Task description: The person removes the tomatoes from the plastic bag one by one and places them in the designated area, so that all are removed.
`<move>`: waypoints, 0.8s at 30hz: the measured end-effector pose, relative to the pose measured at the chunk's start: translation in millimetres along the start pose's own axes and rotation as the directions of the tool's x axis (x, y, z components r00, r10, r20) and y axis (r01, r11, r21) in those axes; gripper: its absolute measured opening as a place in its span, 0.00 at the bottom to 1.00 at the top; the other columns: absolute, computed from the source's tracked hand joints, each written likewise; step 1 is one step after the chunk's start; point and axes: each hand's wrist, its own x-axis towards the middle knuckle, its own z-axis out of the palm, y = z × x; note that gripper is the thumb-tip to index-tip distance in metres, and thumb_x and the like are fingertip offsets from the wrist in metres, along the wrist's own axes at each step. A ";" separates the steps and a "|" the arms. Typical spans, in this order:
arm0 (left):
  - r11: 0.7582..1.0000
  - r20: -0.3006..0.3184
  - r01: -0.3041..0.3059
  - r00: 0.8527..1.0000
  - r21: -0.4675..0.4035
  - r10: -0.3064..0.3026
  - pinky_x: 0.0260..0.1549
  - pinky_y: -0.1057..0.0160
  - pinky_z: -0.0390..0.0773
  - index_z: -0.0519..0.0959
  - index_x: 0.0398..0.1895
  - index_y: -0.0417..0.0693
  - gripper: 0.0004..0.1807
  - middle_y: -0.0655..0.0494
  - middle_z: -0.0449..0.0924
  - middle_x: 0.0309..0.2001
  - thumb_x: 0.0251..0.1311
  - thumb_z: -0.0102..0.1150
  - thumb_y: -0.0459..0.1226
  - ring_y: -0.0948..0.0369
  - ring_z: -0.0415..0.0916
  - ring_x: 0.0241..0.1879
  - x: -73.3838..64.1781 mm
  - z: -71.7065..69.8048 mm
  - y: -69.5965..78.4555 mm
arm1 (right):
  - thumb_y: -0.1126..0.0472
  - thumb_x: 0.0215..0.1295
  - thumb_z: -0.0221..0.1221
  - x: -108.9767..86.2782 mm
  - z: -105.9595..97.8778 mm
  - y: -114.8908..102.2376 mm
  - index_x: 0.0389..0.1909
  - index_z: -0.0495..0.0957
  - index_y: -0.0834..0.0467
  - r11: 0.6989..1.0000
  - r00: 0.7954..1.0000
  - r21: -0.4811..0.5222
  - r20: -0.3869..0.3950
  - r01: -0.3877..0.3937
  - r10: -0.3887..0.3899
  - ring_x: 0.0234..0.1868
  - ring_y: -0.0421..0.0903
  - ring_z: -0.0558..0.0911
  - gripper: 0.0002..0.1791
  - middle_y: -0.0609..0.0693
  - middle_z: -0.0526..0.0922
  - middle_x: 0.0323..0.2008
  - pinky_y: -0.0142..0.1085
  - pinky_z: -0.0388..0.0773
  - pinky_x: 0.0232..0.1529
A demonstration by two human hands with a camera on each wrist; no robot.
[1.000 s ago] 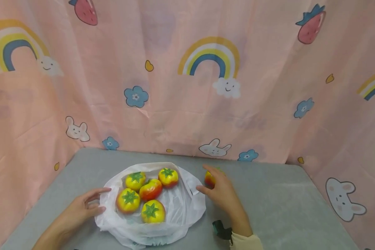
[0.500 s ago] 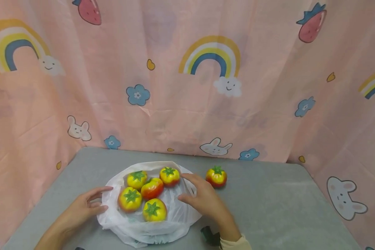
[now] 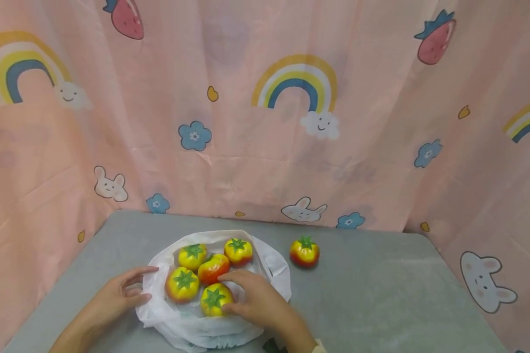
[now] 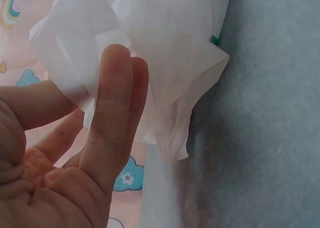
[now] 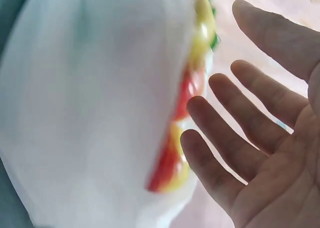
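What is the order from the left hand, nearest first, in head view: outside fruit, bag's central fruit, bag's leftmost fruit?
1. Leftmost fruit, left in the bag.
2. Central fruit, to its right.
3. Outside fruit, right of the bag.

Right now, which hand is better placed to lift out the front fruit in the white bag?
Probably the right hand: it is open beside the front fruit, though contact is unclear. The left hand is at the left rim of the white bag, farther off.
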 end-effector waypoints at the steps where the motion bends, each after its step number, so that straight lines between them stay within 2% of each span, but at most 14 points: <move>1: 1.000 -0.001 0.012 1.000 0.000 -0.012 0.59 0.39 0.75 0.64 0.73 0.49 0.38 0.31 0.54 0.74 0.59 0.67 0.40 0.37 0.66 0.64 0.3 0.3 -0.2 | 0.51 0.55 0.72 0.0 3.6 -1.2 0.60 0.78 0.42 0.999 1.000 -0.033 0.001 0.017 -0.017 0.62 0.42 0.76 0.29 0.36 0.80 0.60 0.49 0.72 0.68; 5: 1.000 -0.002 0.030 1.000 -0.004 -0.030 0.58 0.40 0.77 0.64 0.73 0.49 0.39 0.29 0.54 0.73 0.59 0.67 0.40 0.39 0.70 0.61 0.2 1.0 0.2 | 0.50 0.55 0.72 2.2 15.9 -2.3 0.60 0.77 0.42 0.986 0.998 -0.156 -0.012 0.056 -0.058 0.61 0.39 0.77 0.30 0.35 0.80 0.59 0.44 0.73 0.67; 7: 0.999 -0.004 0.031 1.000 -0.011 -0.031 0.57 0.43 0.79 0.64 0.73 0.48 0.39 0.29 0.55 0.73 0.59 0.67 0.39 0.42 0.74 0.59 -0.1 1.4 0.5 | 0.49 0.54 0.72 3.6 20.0 -1.7 0.61 0.76 0.41 0.982 0.998 -0.183 -0.011 0.052 -0.055 0.61 0.39 0.77 0.32 0.35 0.79 0.60 0.43 0.74 0.66; 15: 0.999 -0.009 0.018 1.000 -0.029 -0.018 0.54 0.49 0.82 0.63 0.74 0.47 0.38 0.28 0.57 0.71 0.60 0.66 0.37 0.50 0.78 0.53 0.0 2.5 2.0 | 0.46 0.50 0.74 7.3 25.9 -2.3 0.65 0.70 0.35 0.990 0.996 -0.116 0.034 -0.079 0.084 0.57 0.40 0.76 0.40 0.37 0.74 0.65 0.49 0.76 0.63; 18: 0.999 -0.012 0.032 0.999 -0.032 -0.033 0.53 0.49 0.82 0.63 0.74 0.47 0.38 0.29 0.59 0.70 0.60 0.66 0.37 0.52 0.78 0.50 -0.1 2.9 2.5 | 0.47 0.49 0.75 8.2 26.5 -1.5 0.66 0.69 0.35 0.989 0.995 -0.113 0.027 -0.097 0.100 0.56 0.40 0.76 0.41 0.38 0.74 0.65 0.49 0.76 0.63; 24: 0.999 -0.005 0.024 1.000 -0.032 -0.024 0.53 0.49 0.83 0.63 0.73 0.46 0.39 0.29 0.61 0.68 0.59 0.67 0.38 0.53 0.78 0.49 -1.1 2.2 0.6 | 0.46 0.49 0.75 7.8 25.6 -0.2 0.66 0.70 0.38 0.986 0.992 -0.121 0.031 -0.115 0.119 0.56 0.42 0.77 0.41 0.40 0.76 0.64 0.50 0.75 0.64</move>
